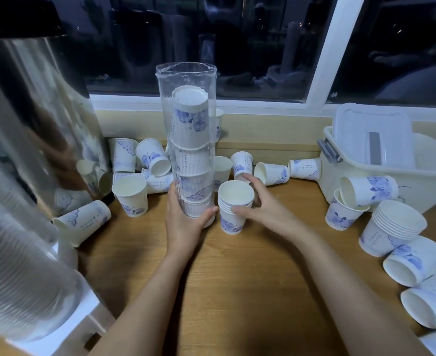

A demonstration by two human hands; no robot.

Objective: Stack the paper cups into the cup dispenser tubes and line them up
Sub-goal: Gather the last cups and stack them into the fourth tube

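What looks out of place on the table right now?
Loose paper cups lie tipped on their sides behind the clear tube, and more by the plastic bin; the tube's top rim looks crumpled.

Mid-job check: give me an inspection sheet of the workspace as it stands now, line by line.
Surface: wooden table, bare in front of the hands.
Job's things: clear tube upright, partly filled with upside-down cups; small nested stack upright just right of it.
Clutter: loose cups, some upright and some on their sides, behind the tube and to both sides; second nested stack at right.
Grippers: left hand grips the tube near its base; right hand holds the small nested stack.
Cables: nothing seen.
Surroundings: metal urn and sleeve of clear cups at left; plastic bin with a lid in it at right; dark window behind.
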